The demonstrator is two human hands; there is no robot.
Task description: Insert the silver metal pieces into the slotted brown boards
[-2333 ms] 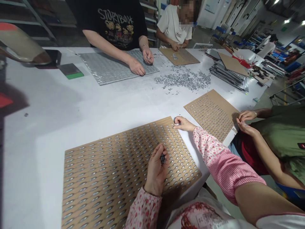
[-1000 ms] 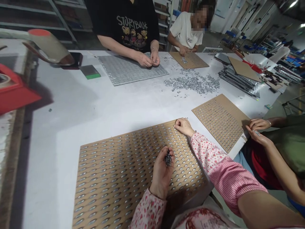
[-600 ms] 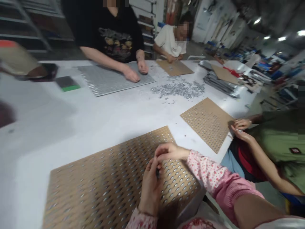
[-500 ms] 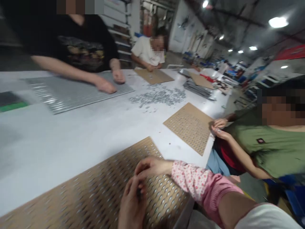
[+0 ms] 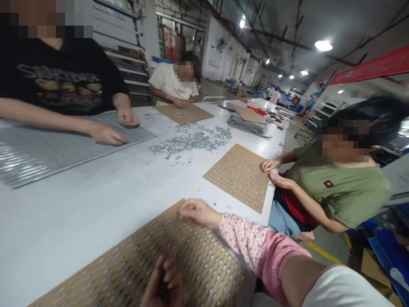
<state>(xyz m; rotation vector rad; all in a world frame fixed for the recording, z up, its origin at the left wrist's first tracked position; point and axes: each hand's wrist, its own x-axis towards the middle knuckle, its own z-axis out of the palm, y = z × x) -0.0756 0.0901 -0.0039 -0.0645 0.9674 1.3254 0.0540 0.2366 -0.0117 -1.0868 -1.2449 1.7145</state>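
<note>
A brown board (image 5: 128,260) lies in front of me on the table, with rows of small shiny metal pieces across it. My right hand (image 5: 200,212), in a pink patterned sleeve, is over the board's far corner with its fingers pinched together. Whatever may be between those fingertips is too small to tell. Lower down, my left hand (image 5: 164,283) hovers over the near part of the board, its fingers curled upward around something dark in the palm. Blur and shadow hide what that is. The two hands are apart.
Across the white table (image 5: 128,183) lies a scattered heap of small metal pieces (image 5: 194,140). A co-worker at right handles another studded board (image 5: 239,179). Two more people work at a ribbed grey sheet (image 5: 64,145) and a brown board (image 5: 182,113). Stacked grey sheets (image 5: 247,123) lie farther back.
My hands were close together over the board and are now apart. The right one has gone to the far corner, the left one lower. The camera view has shifted too.
</note>
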